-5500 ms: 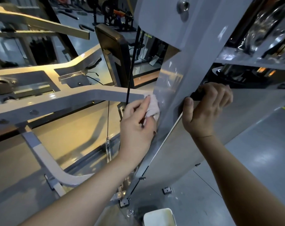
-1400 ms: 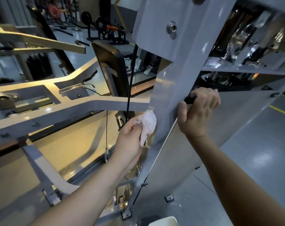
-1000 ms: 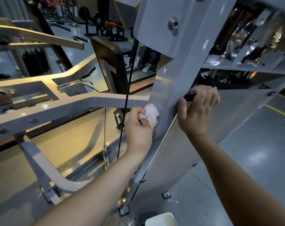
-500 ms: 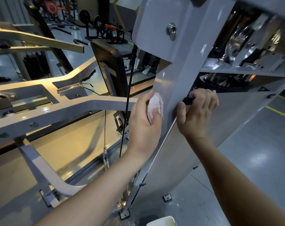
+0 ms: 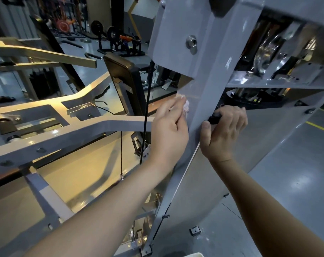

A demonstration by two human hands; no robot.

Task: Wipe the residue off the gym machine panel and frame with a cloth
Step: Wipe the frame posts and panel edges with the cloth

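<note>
1. The left hand lays nearly straight fingers over the white cloth, which peeks out past the fingertips.
2. The right hand curls round a black handle.
3. Between the hands, the cloth presses against the grey upright frame.

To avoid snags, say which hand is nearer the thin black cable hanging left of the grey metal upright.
Left. The left hand, pressing the white cloth on the upright, sits just right of the cable; the right hand grips a black handle beyond the upright.
</note>
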